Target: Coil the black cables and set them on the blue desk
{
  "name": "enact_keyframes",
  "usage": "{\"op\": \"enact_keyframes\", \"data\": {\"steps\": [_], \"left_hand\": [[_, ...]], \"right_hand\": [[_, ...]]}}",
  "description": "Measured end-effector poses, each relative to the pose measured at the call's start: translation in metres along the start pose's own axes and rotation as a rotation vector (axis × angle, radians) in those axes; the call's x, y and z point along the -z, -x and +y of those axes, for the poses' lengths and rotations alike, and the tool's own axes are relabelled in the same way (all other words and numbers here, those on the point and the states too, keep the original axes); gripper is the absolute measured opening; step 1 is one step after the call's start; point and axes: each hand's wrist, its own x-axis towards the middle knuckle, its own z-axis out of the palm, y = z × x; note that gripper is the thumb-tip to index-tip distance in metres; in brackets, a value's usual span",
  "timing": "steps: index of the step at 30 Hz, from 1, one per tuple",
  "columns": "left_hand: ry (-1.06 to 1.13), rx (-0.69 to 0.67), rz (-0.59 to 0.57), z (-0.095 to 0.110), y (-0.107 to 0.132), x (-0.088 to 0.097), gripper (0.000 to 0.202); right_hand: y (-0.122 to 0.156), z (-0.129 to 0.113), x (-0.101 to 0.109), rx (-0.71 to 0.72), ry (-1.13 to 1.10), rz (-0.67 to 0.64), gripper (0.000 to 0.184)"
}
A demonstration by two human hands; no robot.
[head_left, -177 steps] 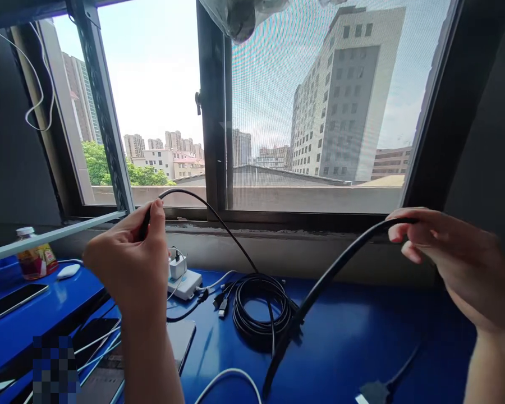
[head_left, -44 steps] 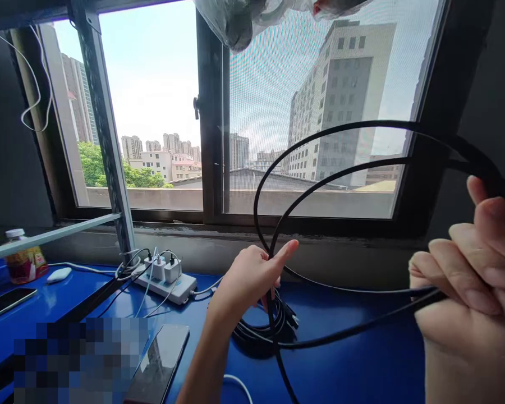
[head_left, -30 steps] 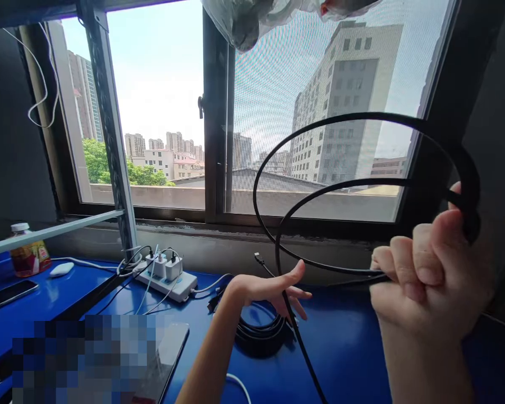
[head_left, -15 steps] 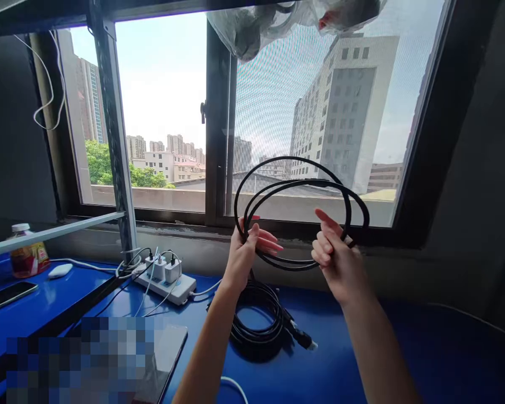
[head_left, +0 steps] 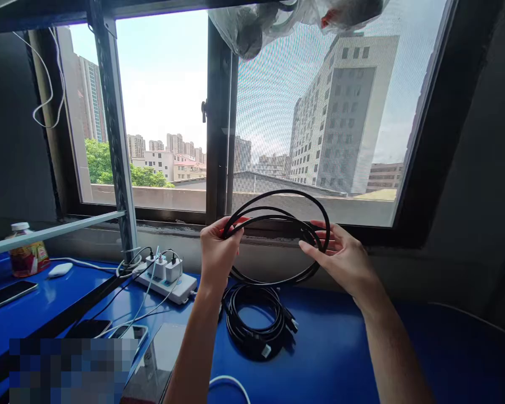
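A black cable (head_left: pixel 278 196) is wound into a loop and held up in front of the window (head_left: pixel 278 112). The left hand (head_left: pixel 216 252) grips its left side with closed fingers; the right hand (head_left: pixel 345 258) holds the right side, fingers loosely curled. Below, another coiled cable (head_left: pixel 252 320) lies on the blue surface (head_left: pixel 332 353), near a power strip (head_left: pixel 164 280).

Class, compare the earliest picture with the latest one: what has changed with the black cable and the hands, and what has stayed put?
The black cable, earlier stretched between the hands, is now wound into loops. The left hand and right hand have come together, gripping opposite sides. The coiled bundle, power strip and bottle stayed on the blue table.
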Motion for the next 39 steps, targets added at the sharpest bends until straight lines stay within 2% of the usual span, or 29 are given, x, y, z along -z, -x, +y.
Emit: {"op": "enact_keyframes", "data": {"steps": [4, 6, 8, 9, 12, 15, 18, 21, 23, 25, 29, 31, 33, 36, 39], "left_hand": [[-0.205, -0.223, -0.026, 0.01, 0.01, -0.006, 0.016], [-0.249, -0.281, -0.047, 0.013, 0.014, -0.009, 0.018], [-0.242, -0.303, -0.061, 0.014, 0.016, -0.01, 0.018], [-0.234, -0.3, -0.062, 0.014, 0.016, -0.01, 0.018], [-0.242, -0.238, -0.073, 0.011, 0.014, -0.01, 0.016], [-0.342, -0.116, -0.067, 0.005, 0.01, -0.01, 0.017], [-0.44, 0.019, -0.004, -0.002, 0.003, -0.007, 0.018], [-0.285, 0.141, -0.028, -0.007, -0.005, -0.004, 0.036], [-0.112, 0.192, -0.055, -0.007, -0.007, -0.002, 0.044], [-0.019, 0.206, -0.021, -0.005, -0.008, 0.0, 0.045], [-0.044, 0.155, 0.091, 0.0, -0.004, -0.002, 0.039], [-0.056, 0.101, 0.097, 0.002, 0.0, -0.005, 0.038], [-0.047, 0.044, 0.094, 0.003, 0.002, -0.007, 0.037], [-0.046, -0.004, 0.066, 0.003, 0.004, -0.01, 0.036], [-0.099, -0.031, 0.03, 0.004, 0.005, -0.009, 0.034]], "right_hand": [[0.007, -0.009, -0.01, 0.25, 0.007, 0.026, 0.058], [0.011, -0.015, -0.012, 0.251, -0.024, -0.038, 0.046], [0.014, -0.018, -0.012, 0.177, -0.069, -0.135, 0.029], [0.015, -0.018, -0.012, 0.134, -0.094, -0.179, 0.028], [0.016, -0.017, -0.01, 0.041, -0.151, -0.188, 0.036], [0.015, -0.017, -0.013, -0.012, -0.193, -0.048, 0.034], [0.013, -0.02, -0.017, -0.065, -0.301, 0.111, 0.036], [0.009, -0.022, -0.015, -0.091, -0.363, 0.205, 0.042], [0.006, -0.02, -0.011, -0.073, -0.294, 0.134, 0.039], [0.003, -0.015, -0.006, -0.004, -0.149, 0.064, 0.034], [0.002, -0.007, -0.003, 0.204, 0.047, 0.083, 0.049], [0.004, -0.007, -0.005, 0.247, 0.042, 0.013, 0.045], [0.007, -0.009, -0.007, 0.23, 0.017, -0.08, 0.037], [0.008, -0.014, -0.003, 0.18, -0.053, -0.179, 0.043], [0.008, -0.019, 0.004, 0.196, -0.166, -0.262, 0.046]]}}
